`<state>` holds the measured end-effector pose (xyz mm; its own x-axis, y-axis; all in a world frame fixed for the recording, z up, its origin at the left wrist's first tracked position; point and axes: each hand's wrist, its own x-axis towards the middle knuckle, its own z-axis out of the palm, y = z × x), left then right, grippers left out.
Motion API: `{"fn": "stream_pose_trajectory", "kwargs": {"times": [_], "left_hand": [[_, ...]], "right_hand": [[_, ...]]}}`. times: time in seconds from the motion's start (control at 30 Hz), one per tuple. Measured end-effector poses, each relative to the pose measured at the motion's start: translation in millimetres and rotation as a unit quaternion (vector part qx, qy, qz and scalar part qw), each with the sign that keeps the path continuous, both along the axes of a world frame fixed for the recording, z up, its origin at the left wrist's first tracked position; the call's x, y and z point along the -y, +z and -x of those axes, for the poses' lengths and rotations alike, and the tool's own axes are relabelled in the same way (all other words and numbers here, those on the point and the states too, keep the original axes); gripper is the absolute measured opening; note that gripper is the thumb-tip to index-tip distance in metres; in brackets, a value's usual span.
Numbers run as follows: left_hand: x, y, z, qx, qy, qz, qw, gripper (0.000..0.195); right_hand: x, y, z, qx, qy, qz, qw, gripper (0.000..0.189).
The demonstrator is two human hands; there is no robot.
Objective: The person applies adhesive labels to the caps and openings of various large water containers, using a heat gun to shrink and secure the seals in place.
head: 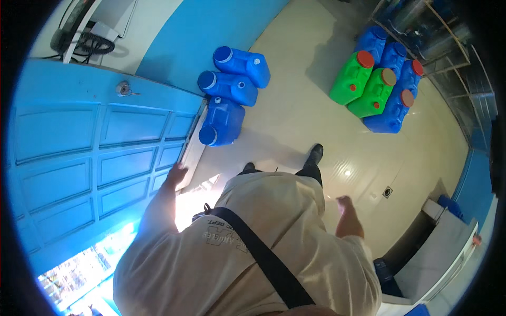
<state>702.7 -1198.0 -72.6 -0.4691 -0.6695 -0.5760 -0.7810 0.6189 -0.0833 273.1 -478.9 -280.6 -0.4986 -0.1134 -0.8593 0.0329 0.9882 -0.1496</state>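
My left hand (177, 173) is at the edge of a blue panelled door (132, 126); whether it touches the door cannot be made out. My right hand (345, 203) hangs at my side above the tiled floor, with nothing visible in it and its fingers too small to read. Three blue plastic water jugs, a rear one (243, 67), a middle one (229, 87) and a front one (222, 121), lie or stand by the door's free end. Across the floor, two green jugs (352, 77) with red and tan caps stand among several blue jugs (389, 118).
A door knob (123, 89) has a key in it. Bright light enters through the doorway (197, 201) on my left. A metal-framed rack (431, 65) stands behind the jugs at right. A floor drain (387, 192) and a grey-white cabinet (431, 245) are to my right.
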Motion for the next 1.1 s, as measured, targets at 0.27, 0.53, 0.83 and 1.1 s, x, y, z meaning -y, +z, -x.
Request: {"fn": "stream_pose_trajectory", "kwargs": {"times": [0.27,0.53,0.83,1.1], "left_hand": [[-209,77,7,0.023,0.435,-0.223,0.872,0.069],[-211,35,100,-0.034,0.431,-0.223,0.874,0.059],[-84,-68,253,-0.165,0.262,-0.208,0.928,0.059],[41,-218,372,-0.253,0.225,-0.025,0.941,0.061]], "right_hand": [[64,17,364,-0.346,0.301,0.104,0.883,0.034],[259,86,470,-0.272,0.324,0.181,0.888,0.032],[455,126,430,-0.113,0.386,0.192,0.895,0.041],[641,8,406,-0.067,0.474,0.24,0.845,0.056]]}}
